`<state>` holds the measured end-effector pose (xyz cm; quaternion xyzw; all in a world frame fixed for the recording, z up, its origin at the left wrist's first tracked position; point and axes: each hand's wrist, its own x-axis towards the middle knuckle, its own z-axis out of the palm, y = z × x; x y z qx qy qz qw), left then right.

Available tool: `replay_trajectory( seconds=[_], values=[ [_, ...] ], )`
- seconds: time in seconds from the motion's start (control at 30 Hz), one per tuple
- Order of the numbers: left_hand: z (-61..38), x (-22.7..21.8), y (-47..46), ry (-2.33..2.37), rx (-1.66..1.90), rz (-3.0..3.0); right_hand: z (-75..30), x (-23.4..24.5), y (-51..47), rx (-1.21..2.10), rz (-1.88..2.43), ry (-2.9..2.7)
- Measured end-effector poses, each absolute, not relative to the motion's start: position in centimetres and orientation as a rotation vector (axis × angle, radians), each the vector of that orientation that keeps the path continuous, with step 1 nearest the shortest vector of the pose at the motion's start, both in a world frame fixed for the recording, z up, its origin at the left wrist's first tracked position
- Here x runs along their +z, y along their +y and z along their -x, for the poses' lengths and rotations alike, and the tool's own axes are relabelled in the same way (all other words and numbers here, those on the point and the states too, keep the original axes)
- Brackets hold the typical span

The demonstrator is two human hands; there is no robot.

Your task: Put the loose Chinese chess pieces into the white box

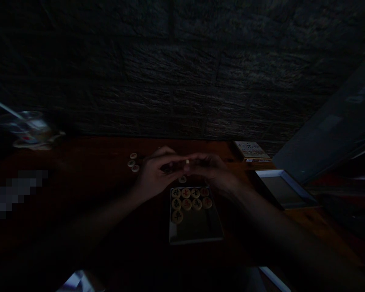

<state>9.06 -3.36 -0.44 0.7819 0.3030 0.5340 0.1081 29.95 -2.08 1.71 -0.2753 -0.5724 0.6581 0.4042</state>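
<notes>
Head view: left fingers and right fingers clamp a piece past the box (room along near edge)

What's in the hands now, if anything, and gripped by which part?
A small pale piece appears held between the left hand and right hand; too dark to tell by which part.

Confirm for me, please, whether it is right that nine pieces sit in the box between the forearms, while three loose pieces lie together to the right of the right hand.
Not quite: the head view shows the three loose pieces to the left of the left hand. Nine pieces do sit in the box.
</notes>
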Motion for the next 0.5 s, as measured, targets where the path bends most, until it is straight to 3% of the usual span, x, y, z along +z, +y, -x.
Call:
replay_trajectory(
  seconds=[0.23, 0.5],
  values=[
    [-9.2, -0.3, -3.5, 0.963, 1.536, -2.392, -30.1, 1.6, -2.2, 1.623, 0.752, -1.438],
    [-10.0, -0.7, -3.3, 0.984, 1.463, -1.923, -29.9, 1.9, -2.1, 1.534, 0.793, -1.337]
  ],
)
